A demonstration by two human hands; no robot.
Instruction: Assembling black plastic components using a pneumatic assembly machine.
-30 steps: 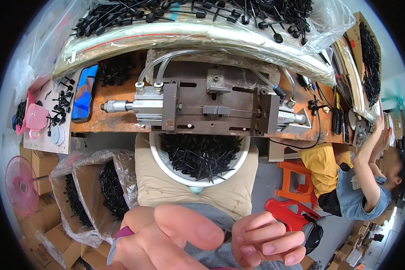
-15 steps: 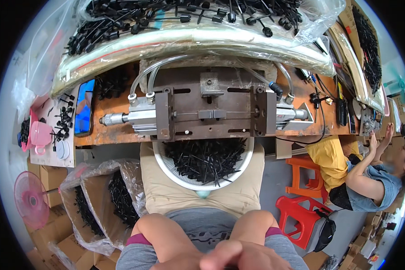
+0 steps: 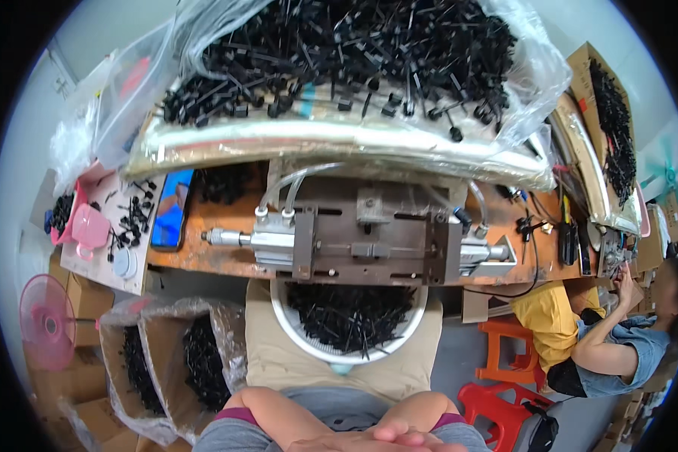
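Fingers [image 3: 390, 430], white basket [image 3: 333, 357], fixture [image 3: 369, 233] beyond

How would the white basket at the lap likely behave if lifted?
The basket looks stiff, its rim holding a smooth round curve. It may tip easily, apparently resting on soft trousers. The black parts heaped loose inside would probably slide or spill if tilted.

Smooth plastic basket [image 3: 286, 325], matt metal fixture [image 3: 392, 232], scuffed wooden tabletop [image 3: 203, 260].

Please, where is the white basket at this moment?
In the head view's lower middle, the white basket is over the lap, below the metal machine.
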